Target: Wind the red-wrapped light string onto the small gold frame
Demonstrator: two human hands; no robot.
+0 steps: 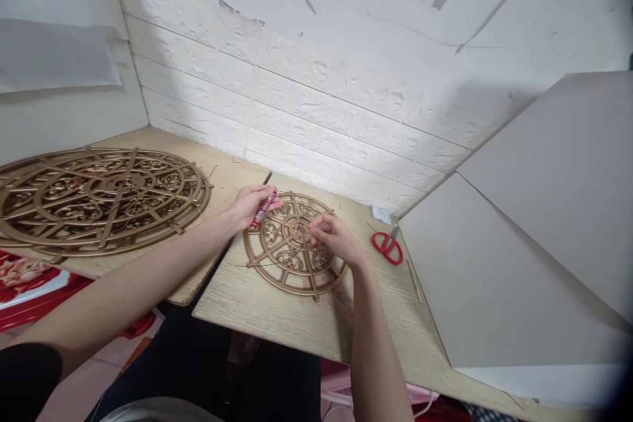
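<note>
A small gold openwork disc point(291, 257) lies flat on the wooden table point(277, 316) in front of me. My left hand point(250, 204) rests at the disc's upper left edge, its fingers closed round a small red patterned tube point(264, 209). My right hand point(332, 237) sits over the disc's right half near the hub, fingers pinched together; what they hold is too small to make out. A thin wire or thread runs across the disc.
A much larger gold openwork disc point(93, 201) lies on a second wooden board at the left. Red-handled scissors point(388, 245) lie to the right of the small disc, with a thin stick point(414, 282) nearby. Grey cardboard sheets point(519, 264) lean at the right. A white brick-pattern wall stands behind.
</note>
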